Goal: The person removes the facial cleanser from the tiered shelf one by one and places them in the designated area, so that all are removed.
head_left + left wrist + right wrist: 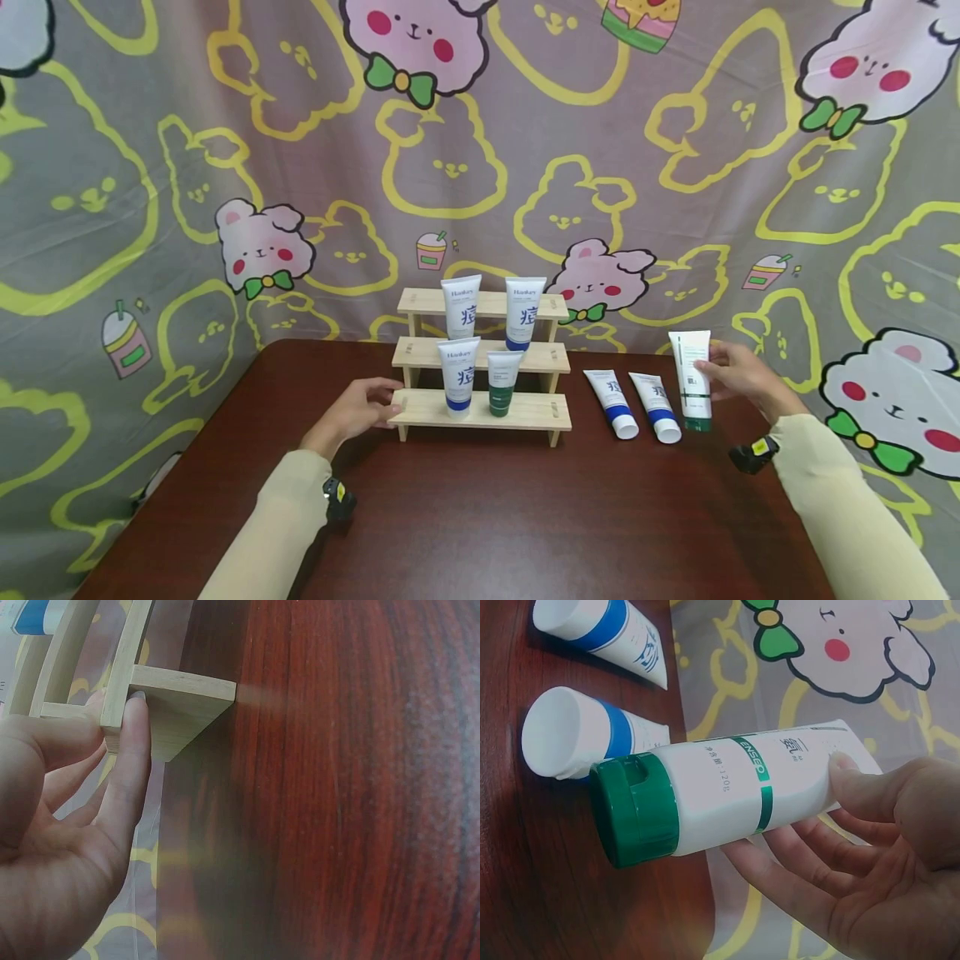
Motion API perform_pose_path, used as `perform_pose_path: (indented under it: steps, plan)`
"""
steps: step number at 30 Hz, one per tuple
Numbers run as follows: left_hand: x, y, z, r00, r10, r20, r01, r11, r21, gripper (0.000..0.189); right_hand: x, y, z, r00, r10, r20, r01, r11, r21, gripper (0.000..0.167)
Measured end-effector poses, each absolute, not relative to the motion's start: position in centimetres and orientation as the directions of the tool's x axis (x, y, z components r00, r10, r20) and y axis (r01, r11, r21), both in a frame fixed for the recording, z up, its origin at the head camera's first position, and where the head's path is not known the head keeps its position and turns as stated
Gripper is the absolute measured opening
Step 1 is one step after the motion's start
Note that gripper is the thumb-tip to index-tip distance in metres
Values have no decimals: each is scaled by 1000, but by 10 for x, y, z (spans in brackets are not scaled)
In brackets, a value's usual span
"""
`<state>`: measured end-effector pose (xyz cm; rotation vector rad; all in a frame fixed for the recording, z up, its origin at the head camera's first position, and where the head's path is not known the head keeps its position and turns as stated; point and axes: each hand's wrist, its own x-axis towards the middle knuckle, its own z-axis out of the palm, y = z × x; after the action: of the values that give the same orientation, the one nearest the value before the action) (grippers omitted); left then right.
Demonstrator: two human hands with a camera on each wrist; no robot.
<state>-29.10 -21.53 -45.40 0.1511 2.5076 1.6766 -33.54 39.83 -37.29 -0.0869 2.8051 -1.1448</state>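
A white tube [692,375] is pointing cap-down at the right of the table [487,508], the right hand [738,372] pinching it between thumb and fingers (the cap [634,814] is gleaming green). Leftward, two blue-banded tubes [656,407] are lying; the left hand [358,410] is pinching the wooden rack [534,412] at its near-left end.

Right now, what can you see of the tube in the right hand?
The tube is white, plastic-looking, flattened at one end, with dark print, a lettered green band and a closed green cap. The right hand pinches it toward the flat end, thumb on one face, fingers on the other. In the head view it is nearly upright, cap down, just right of a blue-banded tube. Whether the cap touches the table is unclear.
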Motion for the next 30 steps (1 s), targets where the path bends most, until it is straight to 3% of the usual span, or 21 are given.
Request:
perform_pose_path:
  steps: [21,30]
  plan:
    - [-292,-216,-455,-987,156,-40,21,375,927,45,-337,408,-391,-990,-77,-122,28,727,-686,56]
    - [-292,-216,-456,-987,157,-44,17,371,928,45,-339,410,-399,-988,-29,-151,80,739,-669,68]
